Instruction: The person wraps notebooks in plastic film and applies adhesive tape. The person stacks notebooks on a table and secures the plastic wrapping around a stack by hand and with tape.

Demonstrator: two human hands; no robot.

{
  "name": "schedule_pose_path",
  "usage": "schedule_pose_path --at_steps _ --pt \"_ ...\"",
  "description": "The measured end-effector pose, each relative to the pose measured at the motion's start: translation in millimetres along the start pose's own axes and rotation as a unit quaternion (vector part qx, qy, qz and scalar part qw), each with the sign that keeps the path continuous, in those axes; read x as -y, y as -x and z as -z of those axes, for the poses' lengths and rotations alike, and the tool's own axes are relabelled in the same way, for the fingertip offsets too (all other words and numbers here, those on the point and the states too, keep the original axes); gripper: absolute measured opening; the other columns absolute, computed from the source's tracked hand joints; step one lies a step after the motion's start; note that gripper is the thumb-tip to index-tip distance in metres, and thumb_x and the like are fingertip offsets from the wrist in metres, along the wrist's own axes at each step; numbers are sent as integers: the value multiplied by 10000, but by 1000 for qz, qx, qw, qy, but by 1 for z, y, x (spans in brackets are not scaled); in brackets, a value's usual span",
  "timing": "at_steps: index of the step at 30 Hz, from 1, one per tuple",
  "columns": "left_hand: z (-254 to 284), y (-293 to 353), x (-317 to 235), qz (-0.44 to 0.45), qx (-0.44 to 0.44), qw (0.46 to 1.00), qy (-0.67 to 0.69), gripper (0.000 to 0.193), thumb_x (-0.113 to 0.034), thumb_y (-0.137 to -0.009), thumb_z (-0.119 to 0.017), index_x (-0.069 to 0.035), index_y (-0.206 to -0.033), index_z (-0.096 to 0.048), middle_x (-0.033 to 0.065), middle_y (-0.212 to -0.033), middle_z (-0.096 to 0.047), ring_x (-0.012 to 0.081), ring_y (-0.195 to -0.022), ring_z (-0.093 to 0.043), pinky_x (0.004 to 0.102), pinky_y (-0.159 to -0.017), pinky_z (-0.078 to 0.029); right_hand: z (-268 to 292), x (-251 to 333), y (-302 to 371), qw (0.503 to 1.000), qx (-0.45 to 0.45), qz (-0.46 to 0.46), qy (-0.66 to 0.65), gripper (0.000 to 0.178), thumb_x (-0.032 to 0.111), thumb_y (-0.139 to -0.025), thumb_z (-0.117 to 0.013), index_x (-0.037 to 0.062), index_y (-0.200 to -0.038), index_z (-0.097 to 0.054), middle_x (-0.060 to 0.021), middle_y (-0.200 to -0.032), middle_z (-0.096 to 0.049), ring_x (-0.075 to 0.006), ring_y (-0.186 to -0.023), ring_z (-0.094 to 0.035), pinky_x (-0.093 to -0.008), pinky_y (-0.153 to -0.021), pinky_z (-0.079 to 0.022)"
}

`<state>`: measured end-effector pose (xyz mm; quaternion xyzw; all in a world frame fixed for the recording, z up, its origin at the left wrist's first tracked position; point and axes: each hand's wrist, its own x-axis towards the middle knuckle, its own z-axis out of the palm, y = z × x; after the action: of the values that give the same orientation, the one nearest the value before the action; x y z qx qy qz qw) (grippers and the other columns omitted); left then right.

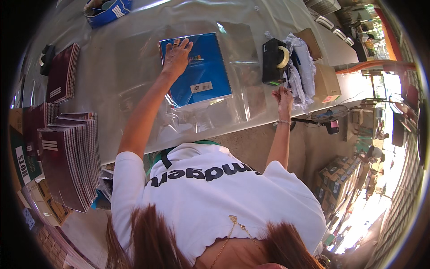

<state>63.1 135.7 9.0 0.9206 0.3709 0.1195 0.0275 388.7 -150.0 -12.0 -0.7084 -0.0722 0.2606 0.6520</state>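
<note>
A blue spiral notebook (208, 71) lies on the table, with a white barcode label near its lower edge and clear plastic film (192, 119) around and below it. My left hand (177, 57) rests on the notebook's upper left part, fingers spread over the cover. To the right stands a black tape dispenser (271, 60) with a pale tape roll (283, 57) in it. My right hand (283, 97) is just below the dispenser's near end, its fingers pinched together. Whether a strip of tape is between them is too small to make out.
Maroon spiral notebooks (71, 157) are stacked at the left, near another maroon notebook (62, 72). A blue tape roll (108, 12) sits at the far left. Crumpled plastic (303, 67) and a cardboard box (327, 83) lie beyond the dispenser. A fan (330, 117) stands past the table edge.
</note>
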Motion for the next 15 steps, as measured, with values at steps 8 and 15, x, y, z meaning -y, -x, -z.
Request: schedule_pose_path --at_steps 8,15 --pt "-2 2 -2 43 -5 997 60 542 -92 -755 -634 -149 -1281 -517 10 -1291 -504 247 -1170 -459 412 -918 -349 -109 39 38 946 30 150 287 196 170 -831 -646 -13 -903 -645 -51 -682 -597 -115 -516 -563 -252 -471 -497" --pt "-2 9 3 26 -42 994 102 474 -83 -784 -543 -130 -1255 -542 -6 -1258 -527 223 -1143 -466 402 -862 -347 -299 40 56 928 297 103 197 301 282 -834 -680 -16 -853 -650 -30 -664 -607 -68 -493 -523 -203 -445 -445"
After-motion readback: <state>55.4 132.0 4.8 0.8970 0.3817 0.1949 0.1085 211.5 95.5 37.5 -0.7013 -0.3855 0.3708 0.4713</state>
